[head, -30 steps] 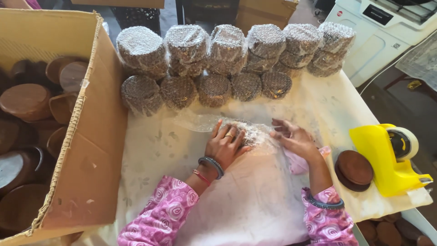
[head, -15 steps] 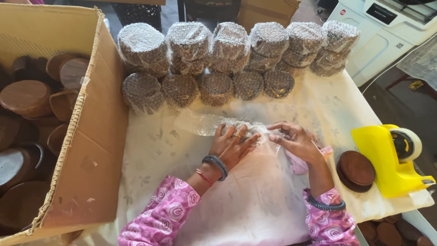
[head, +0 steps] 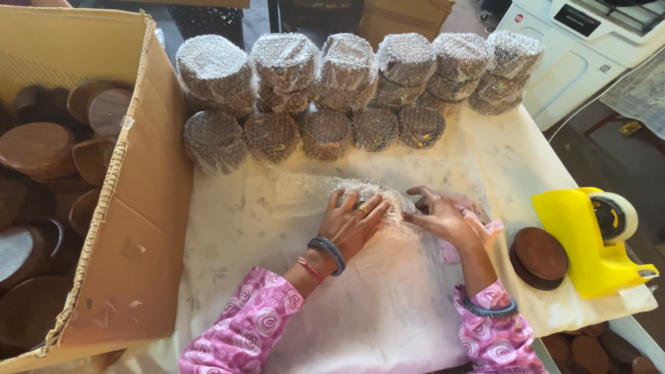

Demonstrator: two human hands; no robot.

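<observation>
My left hand [head: 355, 223] lies flat with spread fingers on a bundle wrapped in bubble wrap [head: 385, 196] in the middle of the table. My right hand [head: 443, 216] presses the bundle's right side, fingers curled against the wrap. A loose flap of bubble wrap [head: 301, 194] trails to the left of the bundle. Both wrists carry bangles and pink patterned sleeves. What is inside the bundle is hidden.
Several wrapped round bundles [head: 325, 90] are stacked in two rows at the back. An open cardboard box [head: 138, 208] of brown wooden bowls stands at the left. A brown round wooden piece [head: 539, 255] and a yellow tape dispenser [head: 589, 239] sit at the right edge.
Both hands have shifted a little over the bundle; the left hand's fingers are spread wider on top, and the right hand has drawn closer against its side.
</observation>
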